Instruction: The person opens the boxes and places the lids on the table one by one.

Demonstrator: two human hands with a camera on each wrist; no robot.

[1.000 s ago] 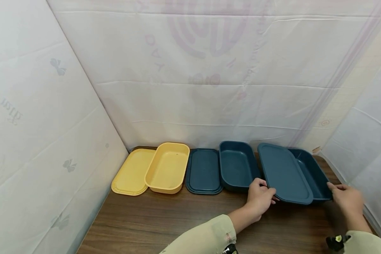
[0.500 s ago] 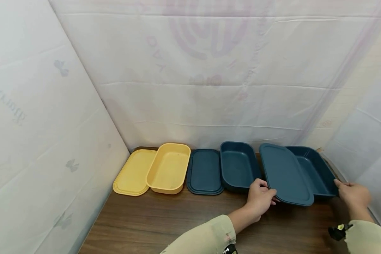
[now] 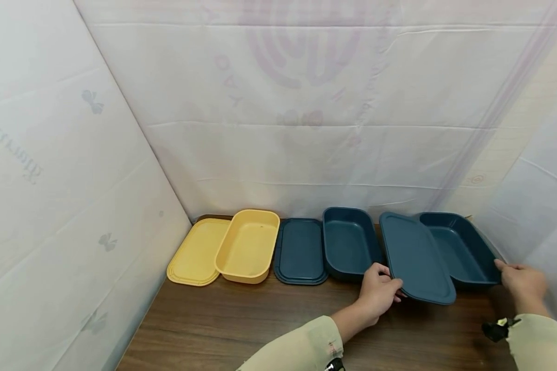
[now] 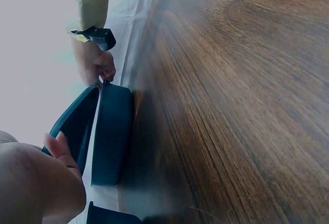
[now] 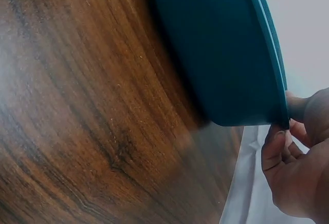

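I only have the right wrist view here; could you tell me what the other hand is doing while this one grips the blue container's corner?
Observer: The left hand holds the near left corner of a blue lid lying beside that container, overlapping its left rim.
Operator: Thank you; is anything else on the table?
Observer: Yes, a second blue container and lid sit to the left.
Operator: Anything beyond those?
Observer: A yellow container and yellow lid stand at the far left.
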